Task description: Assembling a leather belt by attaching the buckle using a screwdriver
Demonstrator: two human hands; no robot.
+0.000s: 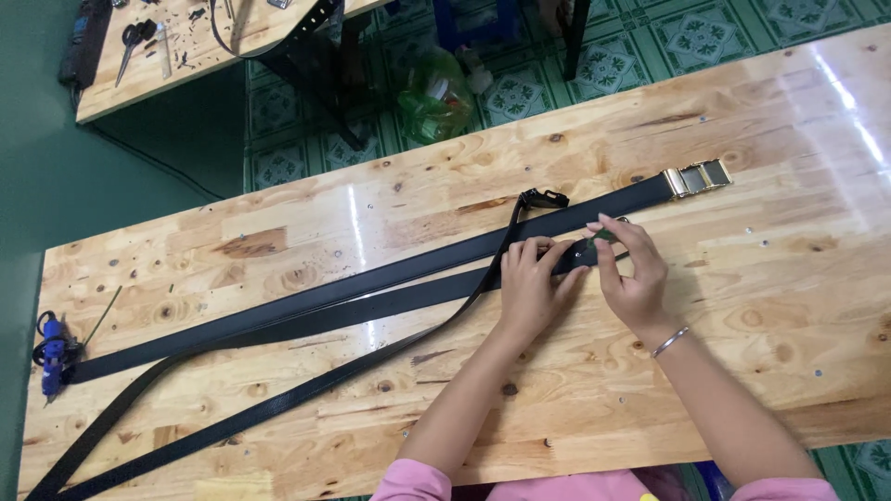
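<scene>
Fingers of the left hand (531,283) press flat on the end of a black belt (371,301), pinning it to the wooden table (761,306); the right hand (631,274) pinches a small green piece at that same belt end. Just beyond the fingertips lies a second belt (445,255) already fitted with a gold buckle (698,177) (the pinned belt shows none, so fitting appears unfinished). No container sits near the fingers.

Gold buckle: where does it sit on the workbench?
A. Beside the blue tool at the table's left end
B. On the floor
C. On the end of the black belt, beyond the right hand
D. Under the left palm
C: the gold buckle caps the black belt up-right of the right hand, untouched.
</scene>
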